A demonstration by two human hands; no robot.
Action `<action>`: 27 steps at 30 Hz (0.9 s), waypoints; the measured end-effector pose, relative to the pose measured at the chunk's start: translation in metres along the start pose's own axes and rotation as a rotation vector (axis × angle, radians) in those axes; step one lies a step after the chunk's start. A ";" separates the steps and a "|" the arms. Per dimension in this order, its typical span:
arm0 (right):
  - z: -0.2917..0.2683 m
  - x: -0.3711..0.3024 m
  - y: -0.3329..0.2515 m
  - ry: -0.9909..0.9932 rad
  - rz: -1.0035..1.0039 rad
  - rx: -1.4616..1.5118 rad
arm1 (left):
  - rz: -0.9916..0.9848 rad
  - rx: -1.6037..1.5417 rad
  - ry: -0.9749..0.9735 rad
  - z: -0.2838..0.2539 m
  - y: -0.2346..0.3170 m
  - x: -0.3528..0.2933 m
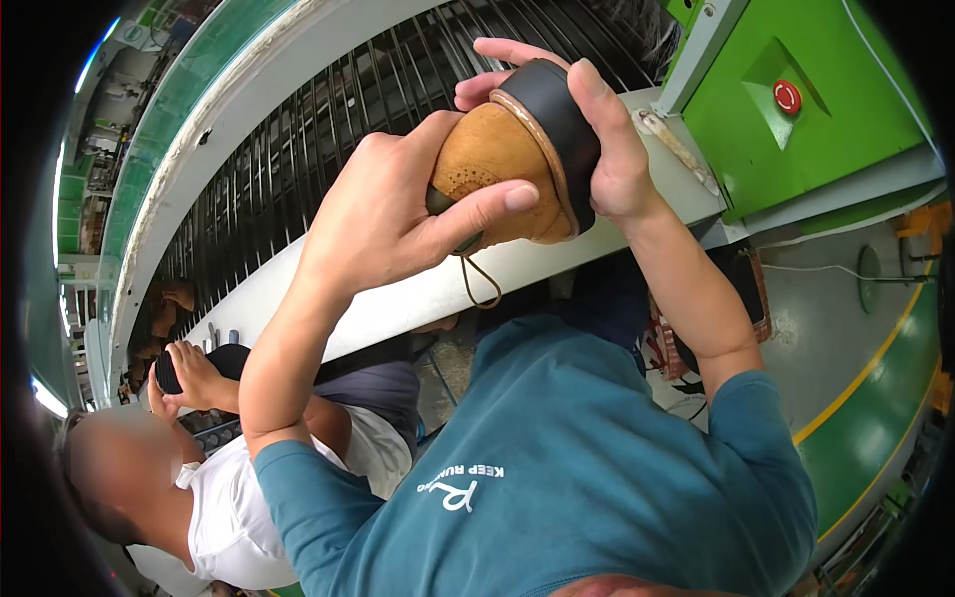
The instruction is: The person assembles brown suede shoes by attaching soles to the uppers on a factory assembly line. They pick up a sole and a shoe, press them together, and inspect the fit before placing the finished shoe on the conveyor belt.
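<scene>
I hold the shoe [497, 159] up in front of me, where it blocks my view of part of the white table [398, 313] and the dark rods [388, 80] beyond. My left hand [383, 199] is closed around the tan upper, the thumb lying along it and hiding some of it; my right hand [617, 164] curves wide around the black sole [559, 109]. A lace [482, 289] dangles below. To my right a green box [736, 119] with a red button [787, 97] stands against the table's end, a stick [678, 149] lying just beside it. On my left, near my forearm, a co-worker [244, 497] in white holds a dark piece [169, 374].
</scene>
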State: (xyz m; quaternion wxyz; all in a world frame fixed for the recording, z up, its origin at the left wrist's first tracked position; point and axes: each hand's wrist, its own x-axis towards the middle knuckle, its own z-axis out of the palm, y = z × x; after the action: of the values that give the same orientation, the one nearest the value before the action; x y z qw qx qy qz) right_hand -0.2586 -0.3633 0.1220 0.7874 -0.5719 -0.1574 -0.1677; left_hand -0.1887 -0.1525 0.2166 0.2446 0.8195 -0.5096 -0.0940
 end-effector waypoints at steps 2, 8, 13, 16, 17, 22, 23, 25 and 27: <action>-0.002 0.000 -0.001 0.013 0.009 -0.006 | 0.001 0.030 -0.022 0.000 0.002 0.002; -0.006 0.002 -0.017 0.115 0.051 0.086 | 0.185 0.212 -0.018 0.002 0.007 0.002; -0.008 -0.003 -0.023 0.087 -0.090 0.066 | 0.051 0.158 -0.031 0.004 0.011 -0.004; 0.005 -0.019 -0.022 0.115 -0.173 -0.089 | 0.033 0.145 -0.034 0.005 0.011 -0.002; 0.007 -0.021 -0.021 0.127 -0.175 -0.175 | 0.042 0.154 -0.036 0.006 0.011 -0.002; 0.001 -0.025 -0.017 0.190 -0.095 0.034 | 0.146 0.266 -0.003 0.011 0.018 -0.009; -0.002 -0.026 -0.016 0.215 -0.082 0.146 | 0.165 0.283 0.000 0.011 0.018 -0.010; -0.007 -0.023 -0.018 0.311 -0.019 0.454 | 0.181 0.248 0.032 0.016 0.016 -0.010; 0.006 -0.031 -0.023 0.262 -0.072 0.102 | 0.183 0.292 -0.014 0.014 0.022 -0.008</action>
State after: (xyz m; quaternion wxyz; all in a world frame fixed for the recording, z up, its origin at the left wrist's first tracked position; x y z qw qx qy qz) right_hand -0.2971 -0.3612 0.1297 0.8227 -0.4985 -0.0820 -0.2607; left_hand -0.2155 -0.1580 0.2143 0.1270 0.7960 -0.5919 -0.0019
